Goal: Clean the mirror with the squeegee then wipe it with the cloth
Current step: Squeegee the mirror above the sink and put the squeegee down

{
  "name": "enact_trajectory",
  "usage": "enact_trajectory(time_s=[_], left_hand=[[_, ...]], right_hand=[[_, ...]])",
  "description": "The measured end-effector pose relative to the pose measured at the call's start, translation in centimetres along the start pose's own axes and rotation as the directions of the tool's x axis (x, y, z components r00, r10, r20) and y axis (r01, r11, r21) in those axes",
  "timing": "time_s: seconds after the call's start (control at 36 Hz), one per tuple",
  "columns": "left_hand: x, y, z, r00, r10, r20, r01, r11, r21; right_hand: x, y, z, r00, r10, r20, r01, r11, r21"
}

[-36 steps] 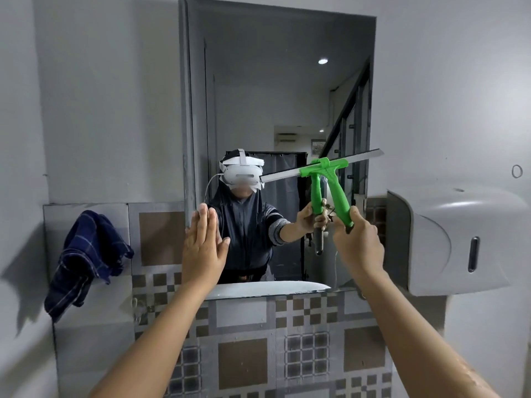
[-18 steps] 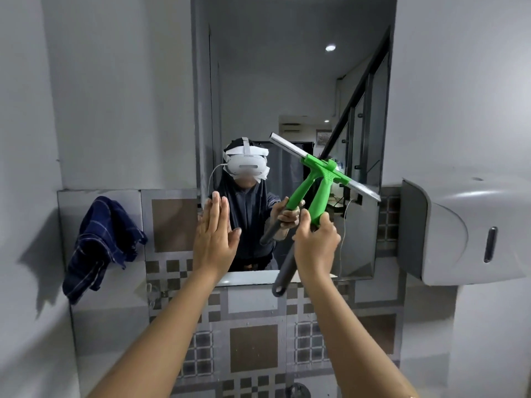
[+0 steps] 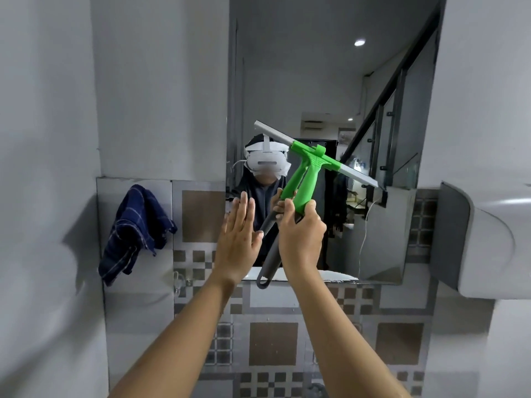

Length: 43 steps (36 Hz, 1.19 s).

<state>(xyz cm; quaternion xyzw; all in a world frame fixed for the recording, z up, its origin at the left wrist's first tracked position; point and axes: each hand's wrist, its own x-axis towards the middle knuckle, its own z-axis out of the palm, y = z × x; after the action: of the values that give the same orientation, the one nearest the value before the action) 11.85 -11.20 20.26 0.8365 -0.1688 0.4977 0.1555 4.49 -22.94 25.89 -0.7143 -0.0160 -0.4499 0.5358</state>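
I judge I'm mid squeegee pass: my right hand (image 3: 301, 239) has a closed grip on the green-handled squeegee (image 3: 311, 168), blade tilted against the wall mirror (image 3: 330, 81). Left hand (image 3: 237, 239) flat, empty. Dark blue checked cloth (image 3: 135, 234) hangs unused left of the mirror.

The right hand (image 3: 301, 239) grips the green squeegee (image 3: 309, 168) by its handle, blade tilted across the mirror (image 3: 330, 81), high end toward the mirror's left edge. The left hand (image 3: 238, 239) is flat and open at the mirror's lower left corner. A dark blue cloth (image 3: 135, 231) hangs on the tiled wall (image 3: 201, 214) left of the mirror.
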Motion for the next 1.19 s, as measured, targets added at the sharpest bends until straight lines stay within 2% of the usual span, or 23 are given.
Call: enact_trajectory(time_s=[0.31, 0.5, 0.81, 1.19], left_hand=[[-0.3, -0.1, -0.6, 0.999, 0.040, -0.004, -0.040, 0.999, -0.008], [-1.0, 0.0, 0.1, 0.999, 0.015, -0.028, -0.015, 1.000, -0.016], [-1.9, 1.4, 1.6, 0.991, -0.123, -0.054, 0.119, 0.990, -0.072], [-3.5, 2.4, 3.2, 0.979, -0.195, -0.060, 0.191, 0.979, -0.066]], right_hand=[[-0.3, -1.3, 0.9, 0.975, -0.131, 0.180, 0.170, 0.960, -0.221], [0.4, -0.1, -0.6, 0.944, -0.223, 0.243, 0.304, 0.875, -0.378], [2.2, 1.2, -3.2, 0.896, -0.304, 0.325, 0.436, 0.747, -0.502], [4.4, 1.7, -5.8, 0.823, -0.356, 0.443, 0.565, 0.595, -0.571]])
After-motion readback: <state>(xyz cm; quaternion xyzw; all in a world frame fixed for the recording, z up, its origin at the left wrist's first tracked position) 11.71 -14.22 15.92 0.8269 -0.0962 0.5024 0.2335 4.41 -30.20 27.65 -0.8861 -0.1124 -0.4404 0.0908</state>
